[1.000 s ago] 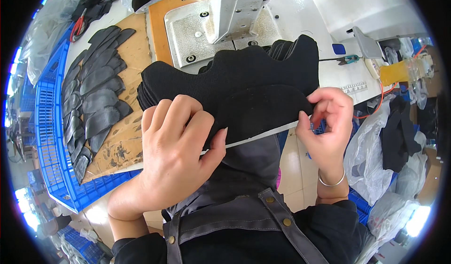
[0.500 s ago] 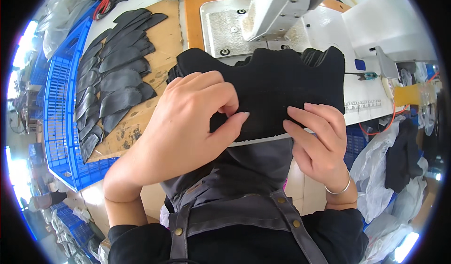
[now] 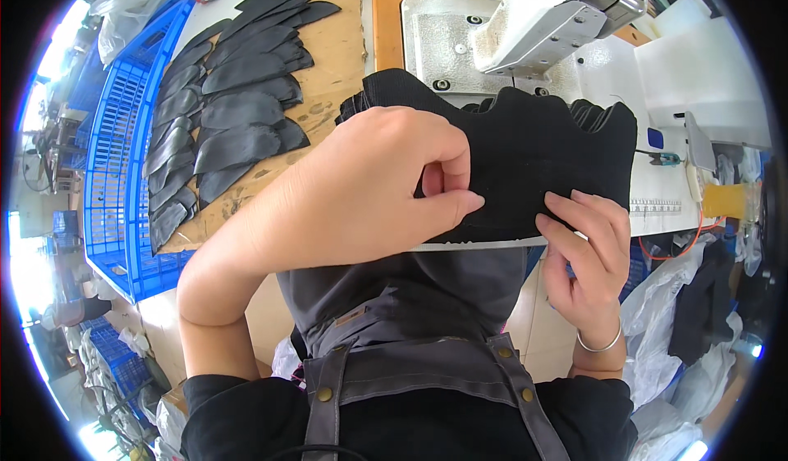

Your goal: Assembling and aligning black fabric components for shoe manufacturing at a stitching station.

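A stack of black fabric pieces [image 3: 525,161] with a wavy far edge lies at the near edge of the white table, in front of the sewing machine [image 3: 533,30]. Over its left part is my left hand [image 3: 394,182], knuckles up and fingers curled under. Its thumb points right, close to the bent index finger; whatever the fingertips hold is hidden. My right hand [image 3: 587,252] rests at the stack's near right edge, fingertips on the top piece and fingers apart. A bracelet circles that wrist.
Overlapping dark, leaf-shaped pieces [image 3: 238,124] lie on a stained brown board [image 3: 336,59] at left, beside a blue plastic crate [image 3: 123,174]. At right are a ruler strip [image 3: 657,206], a small tool [image 3: 661,158], a yellow roll [image 3: 730,201] and plastic bags [image 3: 657,313].
The whole view has shifted, so the table and stack appear farther right. My left hand has slid slightly right over the fabric, its fingers still curled. My right hand keeps its place at the edge.
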